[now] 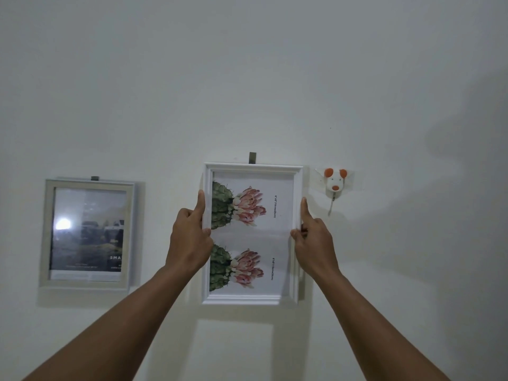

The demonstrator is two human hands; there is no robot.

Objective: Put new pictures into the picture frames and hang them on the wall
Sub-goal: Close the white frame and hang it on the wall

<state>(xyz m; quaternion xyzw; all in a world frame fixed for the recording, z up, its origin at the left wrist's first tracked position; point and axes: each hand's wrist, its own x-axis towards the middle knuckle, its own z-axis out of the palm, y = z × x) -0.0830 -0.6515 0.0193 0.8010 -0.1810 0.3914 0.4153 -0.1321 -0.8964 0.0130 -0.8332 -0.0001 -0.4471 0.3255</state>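
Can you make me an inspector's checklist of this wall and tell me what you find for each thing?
Surface: white wall, plain, with shadows at the right.
Job's things: white frame with a cactus picture turned sideways, held against the wall just under a grey clip; cannot tell whether it hangs on the clip. Grey frame is on the wall at the left, with a dark picture inside.
Clutter: dog hook right of the white frame, nothing on it.
Hands: left hand grips the white frame's left edge; right hand pinches its right edge.
Cables: nothing seen.
Surroundings: nothing seen but wall.
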